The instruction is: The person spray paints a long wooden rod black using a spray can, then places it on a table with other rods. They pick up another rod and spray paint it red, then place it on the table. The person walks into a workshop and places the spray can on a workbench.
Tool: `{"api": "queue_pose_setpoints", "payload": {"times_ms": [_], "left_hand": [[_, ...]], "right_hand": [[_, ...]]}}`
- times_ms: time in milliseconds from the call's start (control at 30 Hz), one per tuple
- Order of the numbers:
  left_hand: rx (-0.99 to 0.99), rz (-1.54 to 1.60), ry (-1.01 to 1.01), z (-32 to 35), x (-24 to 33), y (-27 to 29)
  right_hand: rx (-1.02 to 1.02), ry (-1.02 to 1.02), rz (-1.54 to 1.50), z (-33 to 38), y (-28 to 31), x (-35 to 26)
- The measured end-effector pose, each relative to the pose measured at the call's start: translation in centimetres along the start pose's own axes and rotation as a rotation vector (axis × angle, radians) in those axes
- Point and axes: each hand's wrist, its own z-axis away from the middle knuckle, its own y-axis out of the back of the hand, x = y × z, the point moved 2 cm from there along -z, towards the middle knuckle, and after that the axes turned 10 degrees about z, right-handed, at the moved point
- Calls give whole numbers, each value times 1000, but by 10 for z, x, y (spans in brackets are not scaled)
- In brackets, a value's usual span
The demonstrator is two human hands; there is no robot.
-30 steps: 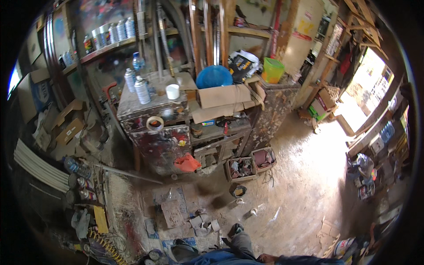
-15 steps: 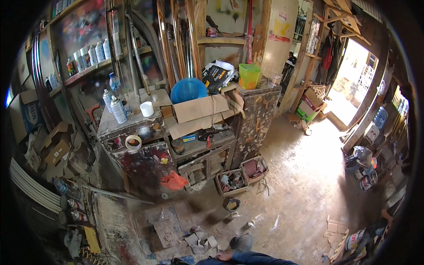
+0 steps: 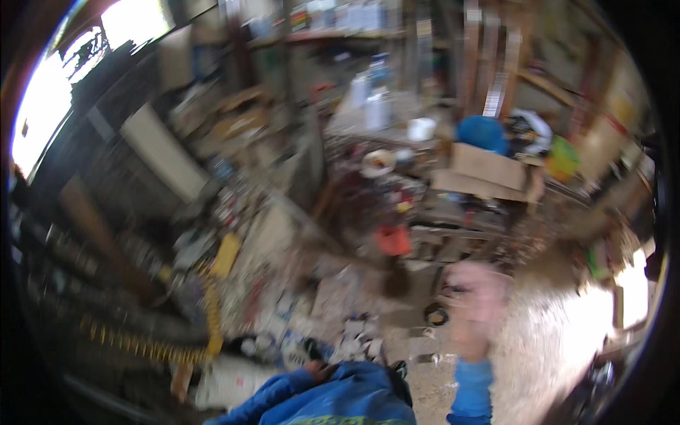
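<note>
My right hand (image 3: pixel 478 294), in a blue sleeve, is raised right of the middle. It is smeared by motion, and I cannot make out its fingers or whether it holds anything. Behind it stand the small boxes on the floor, mostly covered by the hand. Low in front of my body, my left hand (image 3: pixel 320 370) lies close to my blue top (image 3: pixel 354 397). Its fingers are too small and blurred to read. Just beyond it are several pale scraps (image 3: pixel 360 336) on the floor. A small dark round tub (image 3: pixel 436 314) stands left of my right hand.
A paint-stained bench carries a blue basin (image 3: pixel 482 133), cardboard (image 3: pixel 489 170), a white cup (image 3: pixel 421 129), spray cans (image 3: pixel 377 110) and a tape roll (image 3: pixel 378 163). An orange bag (image 3: pixel 393 240) hangs below. A yellow coiled hose (image 3: pixel 149 343) lies left, near a long pale board (image 3: pixel 164 152).
The view has swung left, so the bench now sits further right and a bright window shows at upper left. My right hand and forearm have come up into view. Everything is blurred.
</note>
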Motion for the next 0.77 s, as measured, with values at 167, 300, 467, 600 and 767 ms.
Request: {"api": "queue_pose_setpoints", "payload": {"times_ms": [167,300,467,600,767], "left_hand": [[80,59,134,28,-20,28],[225,412,6,68,-75,45],[990,774,162,107,-183,25],[930,295,45,119,-234,-15],[496,662,125,113,-210,30]], "right_hand": [[72,891,126,-84,30,-143],[-193,1266,168,-116,-20,-214],[-433,1459,213,-136,-83,-286],[-562,1507,279,-150,-113,-320],[-664,1488,385,-171,-126,-344]]}}
